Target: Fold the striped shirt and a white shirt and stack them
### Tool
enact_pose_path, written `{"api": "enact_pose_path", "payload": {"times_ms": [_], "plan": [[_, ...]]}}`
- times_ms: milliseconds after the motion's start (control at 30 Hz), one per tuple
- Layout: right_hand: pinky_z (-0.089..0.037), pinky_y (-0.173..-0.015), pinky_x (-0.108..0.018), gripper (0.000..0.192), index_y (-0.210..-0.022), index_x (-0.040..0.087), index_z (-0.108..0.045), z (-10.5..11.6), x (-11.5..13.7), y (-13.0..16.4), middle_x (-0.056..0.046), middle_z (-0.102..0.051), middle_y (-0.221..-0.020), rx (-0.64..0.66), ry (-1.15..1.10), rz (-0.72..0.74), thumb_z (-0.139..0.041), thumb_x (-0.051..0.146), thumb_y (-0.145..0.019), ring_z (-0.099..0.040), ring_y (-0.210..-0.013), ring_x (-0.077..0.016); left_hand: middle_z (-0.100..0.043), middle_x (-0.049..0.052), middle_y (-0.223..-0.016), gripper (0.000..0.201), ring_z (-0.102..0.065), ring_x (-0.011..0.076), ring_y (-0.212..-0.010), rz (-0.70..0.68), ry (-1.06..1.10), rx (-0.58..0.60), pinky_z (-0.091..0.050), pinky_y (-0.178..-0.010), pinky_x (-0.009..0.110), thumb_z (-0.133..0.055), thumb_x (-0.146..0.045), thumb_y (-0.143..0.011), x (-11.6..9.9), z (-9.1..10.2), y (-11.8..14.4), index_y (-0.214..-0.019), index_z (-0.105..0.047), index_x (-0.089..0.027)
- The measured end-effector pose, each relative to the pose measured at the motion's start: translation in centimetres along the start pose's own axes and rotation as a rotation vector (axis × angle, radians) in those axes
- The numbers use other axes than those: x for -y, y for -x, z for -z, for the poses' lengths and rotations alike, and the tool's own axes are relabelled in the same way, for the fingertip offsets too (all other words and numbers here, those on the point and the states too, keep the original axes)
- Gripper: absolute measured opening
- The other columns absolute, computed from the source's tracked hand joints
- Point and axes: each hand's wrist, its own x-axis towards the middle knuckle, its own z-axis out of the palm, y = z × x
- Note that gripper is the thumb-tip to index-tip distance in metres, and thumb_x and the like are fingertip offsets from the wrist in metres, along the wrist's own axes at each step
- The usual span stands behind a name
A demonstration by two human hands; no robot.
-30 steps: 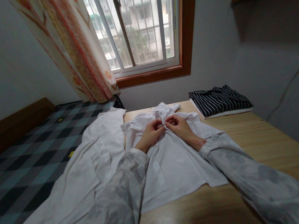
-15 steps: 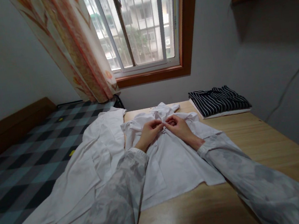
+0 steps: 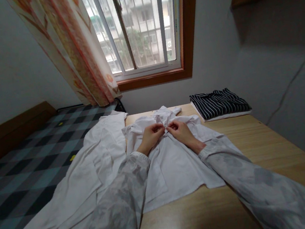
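Head view: left hand (image 3: 151, 136) and right hand (image 3: 180, 131) close together, fingertips nearly meeting, both pinching the front placket of a white button-up cotton shirt (image 3: 173, 161) just below its collar. Fingers curled and clenched on the fabric; too small to tell whether a button sits between them. Mottled grey sleeves (image 3: 120, 207) reaching in from the lower edge. Shirt spread flat, front up, on a pale wooden bench (image 3: 259, 140), collar toward the window, hem toward the near edge. Just beside it on the left, a larger rumpled white cloth (image 3: 88, 181), draped partly off the bench onto a bed covered in dark blue and grey checked fabric (image 3: 19, 165). At the far right corner of the bench, well apart from the hands, a folded navy garment with white stripes (image 3: 219, 102) lying on something white. Beyond, a wood-framed window (image 3: 139, 28) with an orange floral curtain (image 3: 74, 49) hanging at its left side.
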Motion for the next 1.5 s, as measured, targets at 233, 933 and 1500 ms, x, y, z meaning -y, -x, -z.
{"api": "enact_pose_path", "payload": {"times_ms": [233,933,1500], "plan": [[-0.052,-0.073,-0.035,0.02,-0.089,0.022,-0.073,0.1,-0.6,-0.2,-0.005,-0.078,-0.087,0.046,0.01,-0.004,-0.072,0.041,-0.092,-0.067,-0.077,-0.0217,-0.08,0.008,-0.085,0.044,-0.071,0.0202,-0.076,-0.009,0.034,-0.002,-0.058,-0.071,0.032,-0.093,-0.049,-0.073,0.1,-0.2,-0.2,-0.097,-0.08,-0.015],[-0.054,-0.082,-0.035,0.025,-0.093,0.022,-0.069,1.1,0.3,0.0,-0.003,-0.076,-0.089,0.213,-0.162,-0.016,-0.069,0.047,-0.095,-0.069,-0.086,-0.0219,-0.074,0.004,-0.088,0.035,-0.063,0.0165,-0.077,-0.019,0.038,0.125,-0.05,-0.073,0.029,-0.087,-0.044,-0.076,-0.5,0.0,-0.1,-0.094,-0.075,-0.016],[-0.057,-0.082,-0.035,0.035,-0.095,0.022,-0.068,0.4,-0.1,-0.2,-0.004,-0.076,-0.089,0.154,-0.259,-0.06,-0.071,0.057,-0.093,-0.072,-0.085,-0.0215,-0.077,0.006,-0.084,0.037,-0.066,0.0163,-0.068,-0.051,-0.046,0.073,-0.052,-0.065,0.028,-0.081,-0.053,-0.088,-2.7,-0.8,1.2,-0.095,-0.078,-0.017]]}}
